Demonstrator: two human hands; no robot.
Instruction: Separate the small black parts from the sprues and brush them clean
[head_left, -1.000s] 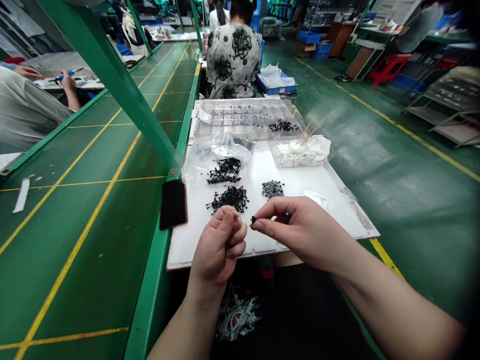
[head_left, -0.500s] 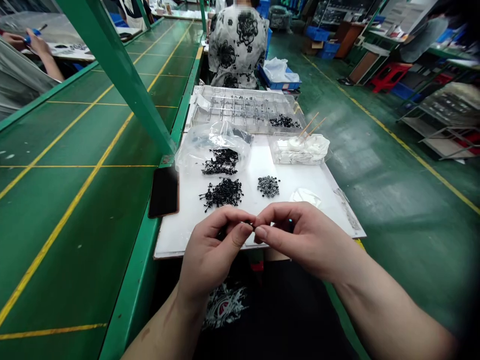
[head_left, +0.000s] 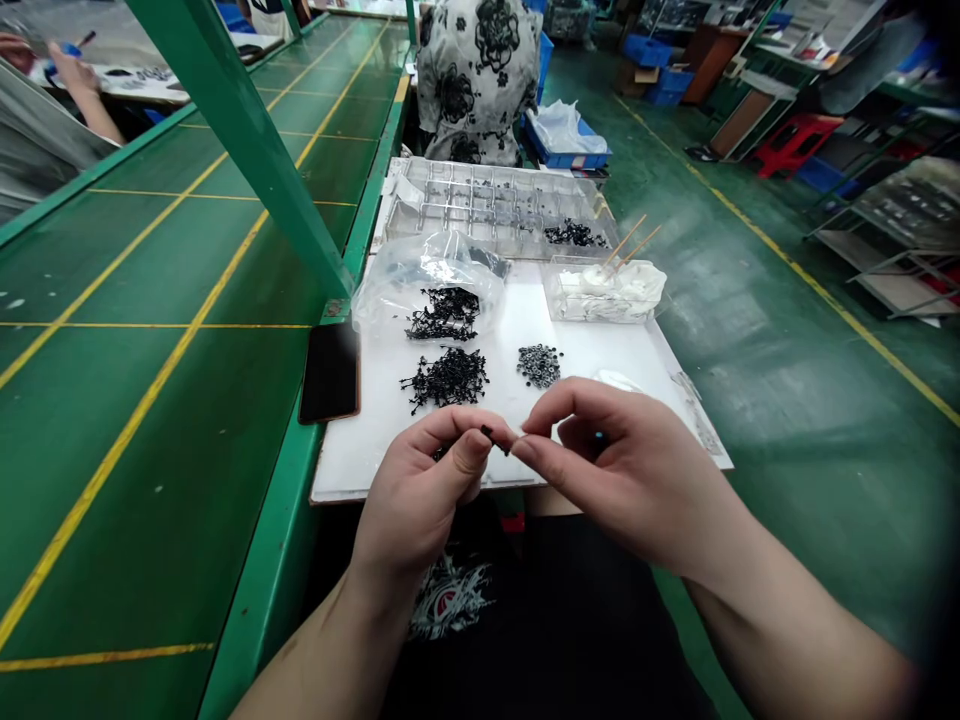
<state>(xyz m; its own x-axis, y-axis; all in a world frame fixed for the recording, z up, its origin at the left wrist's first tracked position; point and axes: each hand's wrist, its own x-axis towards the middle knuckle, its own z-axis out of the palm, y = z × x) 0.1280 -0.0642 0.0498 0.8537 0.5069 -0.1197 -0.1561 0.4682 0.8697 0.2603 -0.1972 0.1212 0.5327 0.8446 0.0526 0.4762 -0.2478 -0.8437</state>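
Observation:
My left hand and my right hand meet above the front edge of a white board. A small black plastic piece sits between them, pinched by the left thumb and forefinger, with the right fingertips at its end. Further black bits show inside my left fingers. Beyond the hands lie two tangled heaps of black plastic parts, a small pile of black rings, and a clear plastic bag holding more parts.
Behind the board stand a clear tray with a metal grid and a clear box of white material with wooden sticks. A black phone lies on the green workbench. A seated person faces away beyond the tray.
My hands have come together from apart, the left moving right toward the right. The black piece, first in my right fingertips, now sits between both hands. The view has tilted slightly.

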